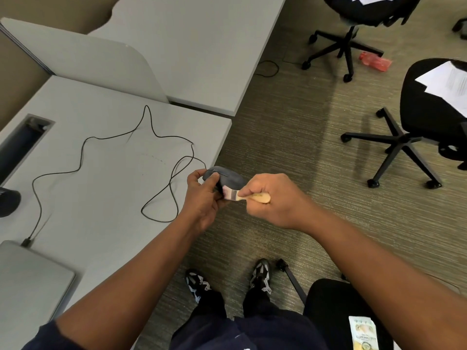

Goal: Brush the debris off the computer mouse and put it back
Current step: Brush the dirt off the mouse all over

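Note:
My left hand (202, 195) grips a dark grey wired computer mouse (228, 178), holding it in the air just past the right edge of the grey desk (106, 188), over the carpet. My right hand (271, 198) is curled round the pale wooden handle of a small brush (252, 197). The brush's light bristles touch the near side of the mouse, next to my left fingers. The mouse's thin black cable (83, 150) trails back across the desk in loose loops.
A closed grey laptop (30, 281) lies at the desk's near left corner, with the cable plugged in beside it. A cable slot (22, 140) is cut into the desk's left side. Two black office chairs (414, 127) stand on the carpet to the right. My feet (260, 276) are below.

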Motion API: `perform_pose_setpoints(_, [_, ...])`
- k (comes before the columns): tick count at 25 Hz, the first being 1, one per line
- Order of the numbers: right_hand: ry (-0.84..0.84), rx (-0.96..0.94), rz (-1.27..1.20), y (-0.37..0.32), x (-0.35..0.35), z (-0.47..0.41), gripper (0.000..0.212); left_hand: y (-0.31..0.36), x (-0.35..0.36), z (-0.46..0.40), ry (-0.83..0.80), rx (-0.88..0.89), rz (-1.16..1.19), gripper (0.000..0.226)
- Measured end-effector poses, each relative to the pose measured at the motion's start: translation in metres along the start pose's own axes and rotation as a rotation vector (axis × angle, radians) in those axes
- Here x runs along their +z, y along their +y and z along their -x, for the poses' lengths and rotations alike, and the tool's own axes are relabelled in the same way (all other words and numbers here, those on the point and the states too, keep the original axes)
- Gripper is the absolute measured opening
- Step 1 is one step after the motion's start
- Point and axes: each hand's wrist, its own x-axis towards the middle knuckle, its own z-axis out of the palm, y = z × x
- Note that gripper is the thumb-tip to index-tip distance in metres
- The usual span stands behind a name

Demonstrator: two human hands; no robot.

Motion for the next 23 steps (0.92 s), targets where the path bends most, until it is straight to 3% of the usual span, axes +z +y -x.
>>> perform_pose_setpoints(11, [0.077, 0.105, 0.042, 0.016, -0.01, 0.009, 0.018, 0.0, -0.001, -0.001, 0.004, -0.055, 0.124, 0.043])
perform_pose_setpoints(16, [0.157, 0.168, 0.082, 0.021, -0.018, 0.008, 0.02, -0.004, -0.002, 0.0, -0.039, -0.086, 0.065, 0.039])
perform_pose_setpoints(20, [0.216, 0.312, -0.403, 0.013, -0.024, 0.004, 0.02, -0.005, -0.003, 0.001, -0.096, -0.079, -0.018, 0.04])
perform_pose_setpoints(23, [0.169, 0.456, -0.72, 0.004, -0.019, -0.004, 0.01, -0.006, -0.003, 0.005, -0.133, -0.061, -0.057, 0.038])
